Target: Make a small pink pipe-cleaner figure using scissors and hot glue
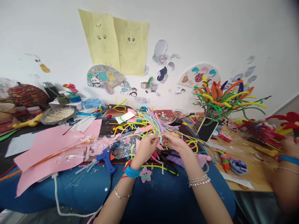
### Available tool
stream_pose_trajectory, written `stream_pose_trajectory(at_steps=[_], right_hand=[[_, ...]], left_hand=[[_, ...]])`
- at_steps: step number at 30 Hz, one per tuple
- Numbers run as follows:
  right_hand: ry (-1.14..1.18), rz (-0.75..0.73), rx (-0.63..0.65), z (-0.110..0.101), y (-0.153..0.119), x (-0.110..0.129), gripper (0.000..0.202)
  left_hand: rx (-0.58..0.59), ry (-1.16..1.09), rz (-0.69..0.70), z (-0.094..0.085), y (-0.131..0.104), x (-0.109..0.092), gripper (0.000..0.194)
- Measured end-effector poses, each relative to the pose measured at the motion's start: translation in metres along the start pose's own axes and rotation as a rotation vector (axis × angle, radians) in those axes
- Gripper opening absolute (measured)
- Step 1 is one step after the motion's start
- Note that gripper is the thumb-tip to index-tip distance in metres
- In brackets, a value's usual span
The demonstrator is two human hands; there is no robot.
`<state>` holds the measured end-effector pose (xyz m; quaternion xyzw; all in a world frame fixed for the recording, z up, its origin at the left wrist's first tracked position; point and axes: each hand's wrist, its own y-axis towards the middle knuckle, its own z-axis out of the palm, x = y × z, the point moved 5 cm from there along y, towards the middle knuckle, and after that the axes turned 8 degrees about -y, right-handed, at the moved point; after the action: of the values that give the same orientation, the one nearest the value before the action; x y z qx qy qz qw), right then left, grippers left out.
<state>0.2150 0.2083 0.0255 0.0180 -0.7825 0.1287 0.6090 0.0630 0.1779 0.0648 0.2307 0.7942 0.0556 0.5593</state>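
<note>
My left hand (147, 147) and my right hand (174, 142) meet over the middle of the blue-covered table. Between their fingertips is a short, curved, pale teal piece of pipe cleaner (160, 138). Both hands look pinched on it, one at each side. Just behind them spreads a loose pile of lilac, yellow and pale blue pipe cleaners (157, 121). A fuzzy pink star (145, 175) with a pale teal band lies on the table below my left hand. A blue glue gun (106, 160) rests to the left of that hand.
Pink paper sheets (53, 146) cover the left side, near a woven basket (58, 115). Dark-handled scissors (170, 165) lie under my right wrist. A vase of pipe-cleaner flowers (217, 96) stands at right. Another person's hand (289, 146) holds something red at far right.
</note>
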Motion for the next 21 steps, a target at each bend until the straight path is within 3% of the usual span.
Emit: stream_pose_trajectory(at_steps=[6, 13, 21], right_hand=[[0.175, -0.109, 0.005, 0.017, -0.013, 0.019, 0.034], [0.129, -0.230, -0.067, 0.030, -0.023, 0.035, 0.032], [-0.142, -0.520, -0.397, 0.027, -0.058, 0.056, 0.026]], left_hand=[[-0.021, -0.085, -0.054, -0.006, 0.002, 0.005, 0.027], [0.018, -0.112, -0.044, -0.013, -0.006, 0.004, 0.022], [-0.077, 0.163, 0.057, -0.041, -0.040, -0.022, 0.022]])
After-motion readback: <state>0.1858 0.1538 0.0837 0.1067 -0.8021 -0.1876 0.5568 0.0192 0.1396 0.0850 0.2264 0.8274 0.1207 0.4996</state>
